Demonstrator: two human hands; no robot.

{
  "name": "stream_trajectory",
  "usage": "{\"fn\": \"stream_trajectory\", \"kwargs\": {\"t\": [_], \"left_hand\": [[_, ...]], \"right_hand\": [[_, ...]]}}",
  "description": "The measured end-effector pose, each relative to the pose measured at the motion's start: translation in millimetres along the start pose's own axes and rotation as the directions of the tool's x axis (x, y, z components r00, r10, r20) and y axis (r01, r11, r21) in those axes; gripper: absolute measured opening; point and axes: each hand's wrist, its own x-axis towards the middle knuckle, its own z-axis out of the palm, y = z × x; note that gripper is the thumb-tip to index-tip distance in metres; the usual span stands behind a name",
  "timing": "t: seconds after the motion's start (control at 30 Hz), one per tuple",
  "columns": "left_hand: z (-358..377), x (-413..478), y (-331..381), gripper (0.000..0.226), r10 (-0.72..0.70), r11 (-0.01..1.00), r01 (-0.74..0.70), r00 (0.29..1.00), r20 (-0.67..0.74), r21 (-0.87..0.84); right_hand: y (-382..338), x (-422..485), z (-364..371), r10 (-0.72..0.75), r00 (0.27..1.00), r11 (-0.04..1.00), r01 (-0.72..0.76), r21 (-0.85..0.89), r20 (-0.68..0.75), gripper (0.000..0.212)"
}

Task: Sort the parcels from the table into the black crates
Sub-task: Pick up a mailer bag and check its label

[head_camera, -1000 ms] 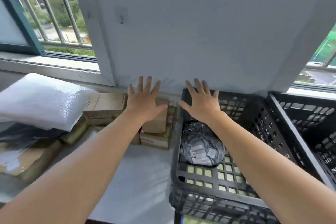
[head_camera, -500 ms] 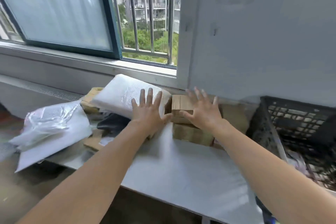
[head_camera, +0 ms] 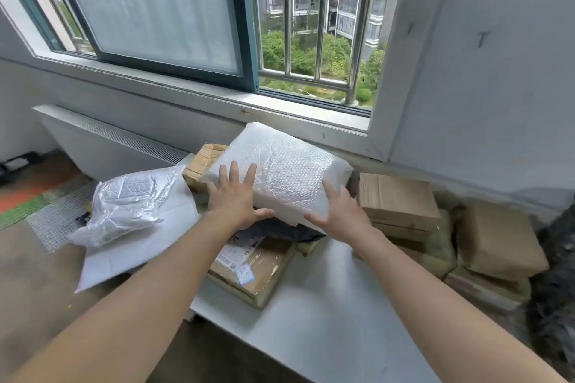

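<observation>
Head view, two hands with straight spread fingers, left hand (head_camera: 237,199), right hand (head_camera: 339,212), touching one bubble-wrap parcel (head_camera: 289,169).

Parcels heaped at the back of the table (head_camera: 326,320), under the window (head_camera: 311,25).

The bubble-wrap parcel (head_camera: 280,171) lies on top of the heap, just before the sill, resting on a box (head_camera: 202,162) at its back left and a bag (head_camera: 280,230) at its front. The left hand (head_camera: 236,199) lies on its near left corner, the right hand (head_camera: 339,214) against its near right edge. A labelled flat box (head_camera: 255,267) lies in front, under the bag. To the left, a plastic-bag parcel (head_camera: 127,202) sits on a flat envelope (head_camera: 140,242). To the right, stacked boxes (head_camera: 395,196) run toward a crate (head_camera: 557,274).
</observation>
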Motion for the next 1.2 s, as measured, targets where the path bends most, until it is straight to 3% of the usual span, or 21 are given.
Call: {"fn": "stream_trajectory", "kwargs": {"t": [0.27, 0.4, 0.5, 0.7, 0.83, 0.97, 1.1, 1.2], "left_hand": [[26.5, 73.8, -46.1, 0.126, -0.122, 0.990, 0.126, 0.990, 0.074, -0.062], [41.6, 103.5, -66.4, 0.131, -0.150, 0.970, 0.171, 0.980, 0.131, -0.172], [50.8, 124.3, -75.6, 0.127, -0.112, 0.902, 0.161, 0.983, 0.143, -0.401], [25.5, 139.2, -94.7, 0.101, -0.046, 0.813, -0.048, 0.988, -0.146, -0.580], [-17.7, 142.3, -116.9, 0.096, 0.023, 0.798, -0.214, 0.945, -0.326, -0.563], [-47.8, 137.0, -130.3, 0.097, 0.054, 0.830, -0.289, 0.892, -0.448, -0.477], [-63.2, 135.7, -136.6, 0.076, 0.071, 0.820, -0.356, 0.841, -0.537, -0.449], [-67.7, 138.3, -144.8, 0.072, 0.094, 0.808, -0.378, 0.840, -0.534, -0.452]], "right_hand": [[9.9, 52.5, 42.1, 0.134, 0.976, 0.985, -0.150, 0.084, 0.173, 0.112], [11.5, 68.3, 52.1, 0.149, 0.984, 0.981, -0.159, 0.112, 0.094, 0.103], [7.5, 75.3, 52.0, 0.112, 0.993, 0.985, -0.116, 0.126, 0.034, 0.090], [-24.2, 77.2, 17.4, 0.071, 0.993, 0.988, -0.058, 0.141, -0.095, 0.078], [-50.5, 81.3, -33.1, 0.014, 0.974, 0.992, 0.014, 0.124, -0.225, 0.079], [-75.3, 81.7, -74.9, -0.029, 0.966, 0.998, 0.043, 0.049, -0.258, 0.087], [-99.8, 73.2, -93.6, -0.069, 0.970, 0.976, 0.017, -0.215, -0.234, 0.109], [-115.5, 67.2, -92.1, -0.036, 0.965, 0.934, -0.060, -0.353, -0.260, 0.089]]}}
